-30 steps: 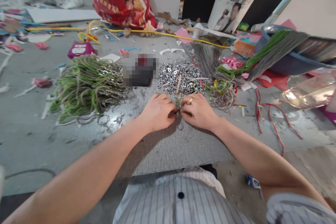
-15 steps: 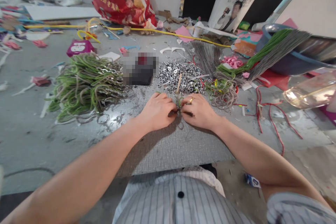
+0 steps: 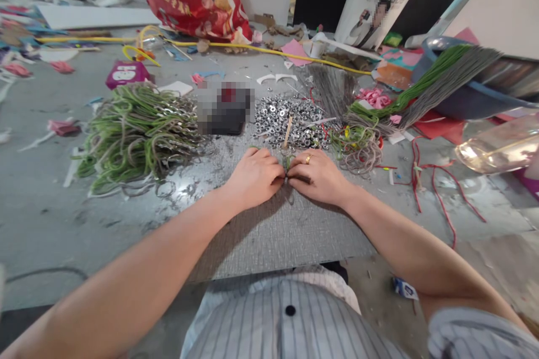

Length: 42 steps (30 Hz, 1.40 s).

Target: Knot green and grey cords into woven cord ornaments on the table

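Note:
Fingertips of my left hand and my right hand meet in a pinch above the grey table. A thin green and grey cord shows between them, mostly hidden by the fingers. A ring sits on a finger of my right hand. Just beyond the hands lies a heap of small shiny metal pieces with a thin wooden stick on it. Left of them spreads a big pile of green and grey cord loops with metal ends. A smaller tangle of cords rests near my right hand.
A dark, blurred-out flat object lies between the pile and the metal heap. Long green and grey cords lean on a blue basin. Red cords and a clear bottle lie right. A red bag stands behind.
The fingers of both hands have closed a little nearer to each other around the cord. The arms and the things on the table have hardly moved.

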Each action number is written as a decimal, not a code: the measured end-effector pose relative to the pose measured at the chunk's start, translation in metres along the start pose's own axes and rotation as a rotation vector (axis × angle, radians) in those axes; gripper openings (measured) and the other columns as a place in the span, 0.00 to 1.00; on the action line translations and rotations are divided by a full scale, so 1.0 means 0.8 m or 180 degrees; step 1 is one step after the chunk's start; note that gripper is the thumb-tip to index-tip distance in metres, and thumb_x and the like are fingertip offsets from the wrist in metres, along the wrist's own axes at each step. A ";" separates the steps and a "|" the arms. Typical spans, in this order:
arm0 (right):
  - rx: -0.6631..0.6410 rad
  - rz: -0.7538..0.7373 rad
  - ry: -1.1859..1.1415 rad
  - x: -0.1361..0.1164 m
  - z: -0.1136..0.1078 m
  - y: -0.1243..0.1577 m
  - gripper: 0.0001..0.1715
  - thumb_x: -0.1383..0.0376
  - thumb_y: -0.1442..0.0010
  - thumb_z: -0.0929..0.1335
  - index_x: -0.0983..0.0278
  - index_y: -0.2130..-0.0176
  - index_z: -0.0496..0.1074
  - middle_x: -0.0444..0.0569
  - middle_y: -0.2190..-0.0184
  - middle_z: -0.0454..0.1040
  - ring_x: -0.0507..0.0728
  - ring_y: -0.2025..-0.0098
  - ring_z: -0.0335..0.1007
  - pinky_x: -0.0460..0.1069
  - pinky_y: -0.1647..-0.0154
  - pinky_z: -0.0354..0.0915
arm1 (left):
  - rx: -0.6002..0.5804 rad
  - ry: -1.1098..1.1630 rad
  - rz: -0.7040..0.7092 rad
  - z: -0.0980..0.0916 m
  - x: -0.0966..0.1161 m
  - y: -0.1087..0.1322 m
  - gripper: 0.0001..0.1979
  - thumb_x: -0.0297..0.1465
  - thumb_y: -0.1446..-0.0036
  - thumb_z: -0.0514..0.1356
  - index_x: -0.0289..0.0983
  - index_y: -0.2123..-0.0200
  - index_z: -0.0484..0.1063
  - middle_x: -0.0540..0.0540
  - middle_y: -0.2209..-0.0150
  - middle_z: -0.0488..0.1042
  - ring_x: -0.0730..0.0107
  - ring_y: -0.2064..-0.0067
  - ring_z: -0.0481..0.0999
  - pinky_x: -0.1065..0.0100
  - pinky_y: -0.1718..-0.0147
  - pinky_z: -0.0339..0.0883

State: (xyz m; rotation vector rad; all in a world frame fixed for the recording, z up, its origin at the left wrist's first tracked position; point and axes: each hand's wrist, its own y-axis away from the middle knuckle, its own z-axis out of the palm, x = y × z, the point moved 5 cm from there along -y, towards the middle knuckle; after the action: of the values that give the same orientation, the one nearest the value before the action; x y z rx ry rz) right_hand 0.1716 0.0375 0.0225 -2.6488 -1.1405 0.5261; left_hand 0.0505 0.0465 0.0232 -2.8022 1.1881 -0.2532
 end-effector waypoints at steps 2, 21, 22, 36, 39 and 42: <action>0.0029 0.0034 -0.0043 0.001 -0.001 0.000 0.08 0.62 0.43 0.66 0.63 0.67 0.75 0.48 0.67 0.75 0.57 0.61 0.67 0.52 0.57 0.58 | 0.0017 0.0033 0.0021 0.000 0.000 0.000 0.09 0.29 0.45 0.55 0.37 0.72 0.75 0.46 0.72 0.75 0.60 0.62 0.70 0.59 0.61 0.58; 0.0094 0.0002 -0.0015 -0.002 0.004 0.001 0.07 0.63 0.43 0.66 0.63 0.66 0.73 0.50 0.67 0.71 0.57 0.61 0.65 0.52 0.57 0.61 | -0.0554 -0.0173 -0.0115 -0.022 -0.031 0.008 0.08 0.28 0.59 0.56 0.38 0.85 0.61 0.47 0.81 0.65 0.62 0.70 0.68 0.60 0.67 0.60; 0.0077 0.0007 -0.0023 -0.002 0.005 0.001 0.07 0.63 0.43 0.66 0.63 0.67 0.73 0.49 0.68 0.71 0.56 0.62 0.65 0.52 0.58 0.61 | -0.0578 -0.0174 -0.0140 -0.022 -0.033 0.008 0.09 0.27 0.59 0.56 0.38 0.86 0.60 0.47 0.82 0.64 0.62 0.70 0.68 0.60 0.67 0.60; 0.0094 -0.0013 -0.0070 -0.001 0.004 0.001 0.08 0.63 0.43 0.66 0.64 0.67 0.73 0.49 0.70 0.71 0.56 0.64 0.66 0.51 0.60 0.62 | -0.0855 -0.0500 -0.0605 -0.026 -0.043 0.012 0.10 0.32 0.50 0.55 0.37 0.81 0.67 0.45 0.79 0.68 0.59 0.71 0.71 0.59 0.67 0.62; 0.0139 0.0053 -0.0093 -0.002 0.002 0.001 0.10 0.61 0.43 0.66 0.63 0.66 0.73 0.50 0.69 0.71 0.57 0.63 0.66 0.52 0.59 0.62 | -0.0272 -0.0446 -0.0830 -0.036 -0.047 0.010 0.11 0.30 0.43 0.51 0.34 0.67 0.72 0.42 0.68 0.72 0.59 0.65 0.73 0.61 0.67 0.63; 0.0247 0.0056 -0.0109 -0.003 -0.001 0.001 0.11 0.60 0.41 0.65 0.64 0.65 0.74 0.50 0.70 0.72 0.57 0.63 0.66 0.52 0.59 0.62 | 0.0097 -0.0459 -0.0865 -0.033 -0.055 0.009 0.14 0.26 0.42 0.50 0.35 0.55 0.71 0.40 0.55 0.70 0.59 0.59 0.72 0.63 0.64 0.64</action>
State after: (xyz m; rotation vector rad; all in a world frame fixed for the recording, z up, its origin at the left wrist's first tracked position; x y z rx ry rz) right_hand 0.1707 0.0348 0.0236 -2.5955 -1.0845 0.6088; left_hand 0.0103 0.0727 0.0425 -2.8927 0.7671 -0.0837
